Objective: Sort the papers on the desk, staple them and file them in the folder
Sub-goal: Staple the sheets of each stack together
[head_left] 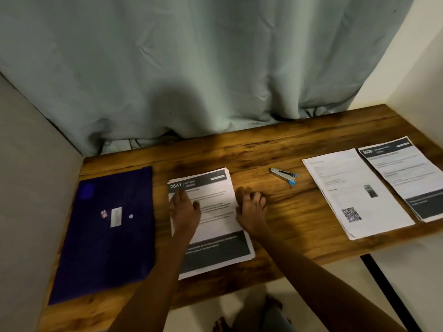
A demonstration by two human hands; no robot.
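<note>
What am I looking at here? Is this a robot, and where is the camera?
No robot: these are a person's bare hands, filmed by one head-worn camera looking down. On the desk lie a purple folder at the left, a stack of papers in the middle, a stapler, then QR-code papers and papers headed 3638 at the right. The left hand presses flat on the stack. The right hand sits at its right edge, fingers bent; blur hides whether it holds paper.
</note>
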